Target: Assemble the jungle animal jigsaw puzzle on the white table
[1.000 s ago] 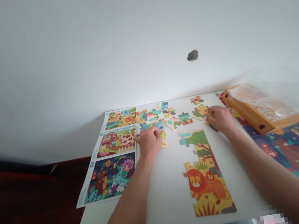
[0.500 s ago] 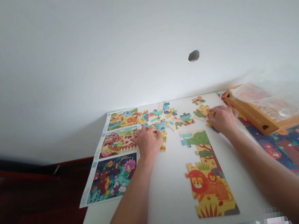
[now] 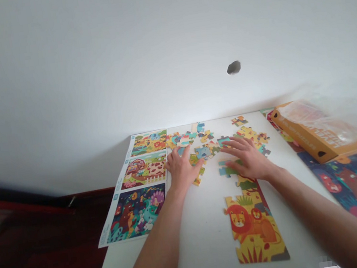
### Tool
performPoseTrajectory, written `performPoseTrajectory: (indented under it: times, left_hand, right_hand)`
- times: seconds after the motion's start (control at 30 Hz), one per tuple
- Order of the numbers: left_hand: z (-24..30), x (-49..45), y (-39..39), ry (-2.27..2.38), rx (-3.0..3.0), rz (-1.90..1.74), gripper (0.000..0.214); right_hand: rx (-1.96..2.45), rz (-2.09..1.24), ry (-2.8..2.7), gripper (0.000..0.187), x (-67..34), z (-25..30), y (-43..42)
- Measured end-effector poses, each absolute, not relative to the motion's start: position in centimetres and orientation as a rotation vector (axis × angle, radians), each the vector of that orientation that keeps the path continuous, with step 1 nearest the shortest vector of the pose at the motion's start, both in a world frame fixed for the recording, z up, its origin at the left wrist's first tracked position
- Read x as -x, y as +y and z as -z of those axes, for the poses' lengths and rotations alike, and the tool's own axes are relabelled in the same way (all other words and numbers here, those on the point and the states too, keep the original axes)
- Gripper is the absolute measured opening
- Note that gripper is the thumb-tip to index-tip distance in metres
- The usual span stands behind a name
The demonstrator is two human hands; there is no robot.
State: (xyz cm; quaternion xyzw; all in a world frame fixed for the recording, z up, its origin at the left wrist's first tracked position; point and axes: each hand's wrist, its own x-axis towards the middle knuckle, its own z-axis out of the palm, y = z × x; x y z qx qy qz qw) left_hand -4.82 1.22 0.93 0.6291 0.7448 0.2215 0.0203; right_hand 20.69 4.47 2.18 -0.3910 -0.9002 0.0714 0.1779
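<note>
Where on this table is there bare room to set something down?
Bare: the white table between the left forearm and the lion section, plus a strip between that section and the right forearm. Crowded: the far end, with loose pieces near left hand and right hand.

White table (image 3: 207, 237), and down its left edge runs a sheet of three bright pictures (image 3: 168, 187)! Loose jigsaw pieces (image 3: 203, 152) scatter across the far part, some overlapping, and nearer, right of centre, lies the part-joined lion puzzle (image 3: 255, 230), flat, its left side all notches and tabs!
</note>
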Motion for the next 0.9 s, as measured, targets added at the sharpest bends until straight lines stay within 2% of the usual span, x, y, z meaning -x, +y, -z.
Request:
performPoseTrajectory:
  times: [0.1,0.23,0.73,0.9]
  left_hand:
    - [-1.0,5.1,1.3,2.361,-1.901,-0.700,0.054]
    - [-0.9,5.1,1.2,2.402,-1.908,-0.693,0.037]
    - [-0.4,4.8,1.0,2.336,-2.013,-0.647,0.045]
    - [-0.9,5.5,1.0,2.325,-1.995,-0.726,0.026]
  right_hand:
    - [0.932,-0.338,-2.727,0.059,-19.8,-2.5,3.8]
    - [0.850,-0.428,-2.808,0.064,-18.9,-2.5,3.5]
    - [1.337,-0.183,-2.628,0.048,-19.5,-1.1,4.6]
    - [1.333,-0.153,-2.608,0.046,-19.5,-0.9,4.6]
